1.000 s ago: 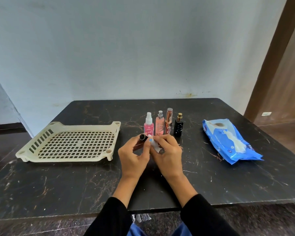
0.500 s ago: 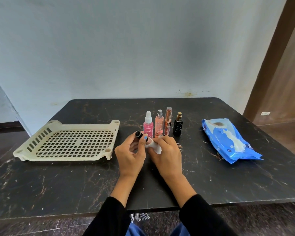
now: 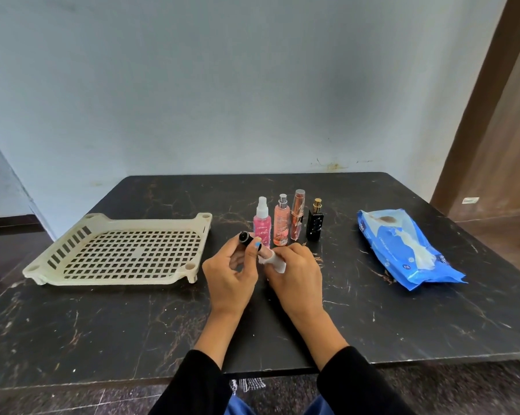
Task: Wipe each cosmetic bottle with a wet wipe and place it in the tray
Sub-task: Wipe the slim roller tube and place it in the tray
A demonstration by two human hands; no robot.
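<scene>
**A:** ok going left to right, what's on the table?

**B:** far left there's a cream plastic tray [image 3: 117, 253] with a grid of holes in the bottom, sitting flat on the black marble-look table [image 3: 73, 324]. Nothing in it.

**A:** and the hands?

**B:** just right of the tray, near the middle. The left hand [image 3: 230, 280] has its fingers curled round a small dark bottle [image 3: 245, 237]. The black round end pokes out up and to the left, tilted, held above the table. The thumbnail on it is painted blue. The right hand [image 3: 294, 277] is touching the left one, fingers pinched shut on a white wet wipe [image 3: 275, 263] that sits against the lower part of the bottle. Most of the bottle is hidden by the fingers and the wipe, so I can't tell its shape.

**A:** the other bottles?

**B:** standing upright in a row just behind the hands: a pink spray bottle [image 3: 262, 224] with a white top, a peach spray bottle [image 3: 281, 224], a rose-gold tube [image 3: 297, 218], then a black square bottle [image 3: 315, 224] with a gold cap. They're close together, none in the tray.

**A:** far right?

**B:** a blue wipes pack [image 3: 402, 247] lying flat, well apart from the bottles, with a bit of white wipe sticking out of its opening.
</scene>
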